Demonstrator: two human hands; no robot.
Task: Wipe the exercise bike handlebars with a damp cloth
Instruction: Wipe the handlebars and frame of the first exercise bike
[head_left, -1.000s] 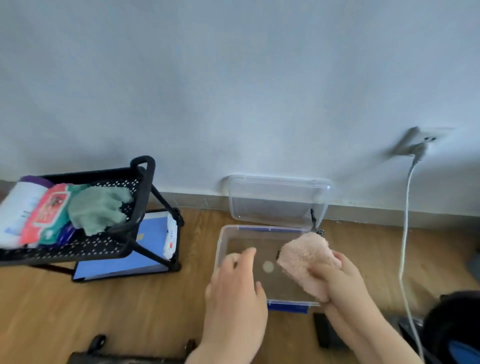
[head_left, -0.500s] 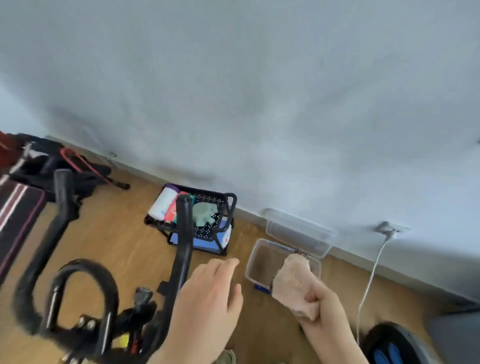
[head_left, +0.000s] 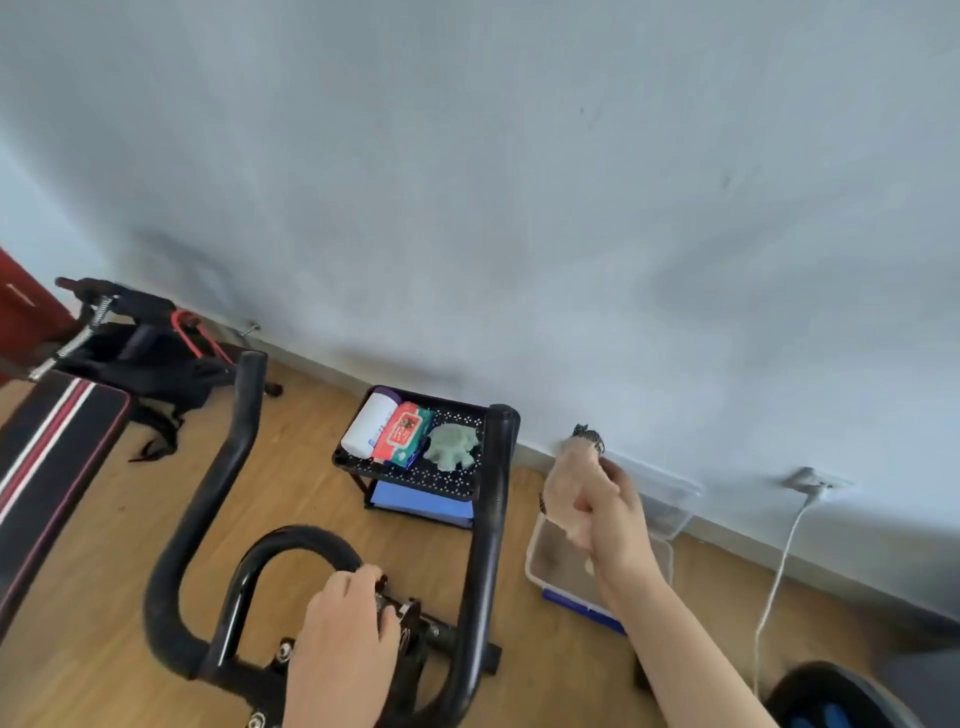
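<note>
Head camera looks down over the black handlebars (head_left: 491, 519), whose two long bars point away from me toward the wall, with a curved loop between them.

My right hand (head_left: 618, 525) is raised just to the right of the right-hand bar, apart from it. Its fingers and thumb are curled tight round a bunched pink cloth (head_left: 566, 478), which sticks out above my fist. The cloth touches no part of the handlebars.

My left hand (head_left: 348, 639) lies on the middle of the handlebars, where the loop meets the cross piece. Its fingers bend down over the metal fittings there, but I cannot tell whether they close round anything.

On the wooden floor below my right hand sits a clear plastic tub (head_left: 535, 561), and its lid (head_left: 675, 493) leans against the wall behind it. Beyond the bars stands a small black rack (head_left: 457, 483) holding a white roll (head_left: 366, 428), a red pack of wipes (head_left: 402, 431) and a pale green cloth (head_left: 452, 447). A white cable (head_left: 779, 566) runs down from a wall socket at the right.
</note>
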